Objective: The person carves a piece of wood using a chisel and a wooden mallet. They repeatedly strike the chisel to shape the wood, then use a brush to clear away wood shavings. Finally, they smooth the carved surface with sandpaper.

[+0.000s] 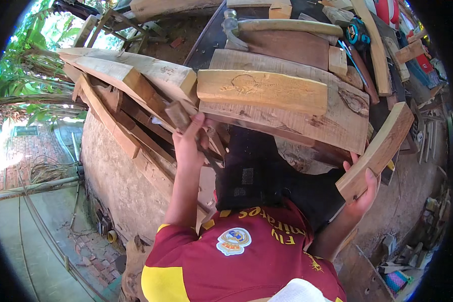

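A chisel (179, 117) with a wooden handle is gripped in my left hand (189, 143), its metal part pointing down toward my lap. My right hand (362, 194) holds a short curved wooden piece (376, 150) tilted upward, right of the workboard. Between and above my hands, a similar curved block (261, 88) lies on a wide plank (348, 123). A hammer (290, 25) rests behind the plank, with a tape measure (357, 33) and a thin blue stick (352, 60) to its right.
Long thick timbers (121, 70) and slanted offcuts (99, 105) line my left side. More wood strips (370, 45) crowd the back right. A paved yard (50, 236) with cables and pipes lies beyond on the left, below leafy plants (35, 65). Scrap wood (428, 221) lies at the lower right.
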`<state>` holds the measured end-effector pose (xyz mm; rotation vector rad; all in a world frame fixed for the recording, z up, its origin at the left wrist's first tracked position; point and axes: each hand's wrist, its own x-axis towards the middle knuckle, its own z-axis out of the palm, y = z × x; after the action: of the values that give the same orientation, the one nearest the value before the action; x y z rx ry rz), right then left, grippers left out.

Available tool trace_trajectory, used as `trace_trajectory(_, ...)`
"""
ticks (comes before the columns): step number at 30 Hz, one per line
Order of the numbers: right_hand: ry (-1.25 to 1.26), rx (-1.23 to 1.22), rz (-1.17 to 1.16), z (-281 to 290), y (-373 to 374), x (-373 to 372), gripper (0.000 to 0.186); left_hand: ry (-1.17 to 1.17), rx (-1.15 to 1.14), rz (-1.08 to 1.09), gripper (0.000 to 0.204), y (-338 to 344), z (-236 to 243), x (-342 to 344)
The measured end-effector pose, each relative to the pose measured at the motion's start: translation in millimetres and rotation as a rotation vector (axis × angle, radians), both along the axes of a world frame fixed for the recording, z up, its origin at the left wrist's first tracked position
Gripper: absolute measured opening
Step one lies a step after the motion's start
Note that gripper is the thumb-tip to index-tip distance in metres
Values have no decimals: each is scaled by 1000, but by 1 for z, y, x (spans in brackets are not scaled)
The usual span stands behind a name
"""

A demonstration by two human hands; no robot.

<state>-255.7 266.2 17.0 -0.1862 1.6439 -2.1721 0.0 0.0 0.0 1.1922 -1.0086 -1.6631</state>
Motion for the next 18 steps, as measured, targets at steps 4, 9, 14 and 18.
trace_trajectory(4, -25, -78, 27, -7, 6, 1, 66, -13, -40, 58, 22, -1, -1, 0)
trace_trajectory(9, -55, -174, 95, -25, 17, -4, 63, -189, -64, 107, 19, -3, -2, -1)
trace_trajectory(14, 94, -91, 142, 1, 1, -3, 73, -377, -292, 123, 22, 4, 6, 0)
trace_trajectory(18, 258, 128, 109, 17, 18, -8, 79, -599, -692, -13, 28, 5, 17, 3)
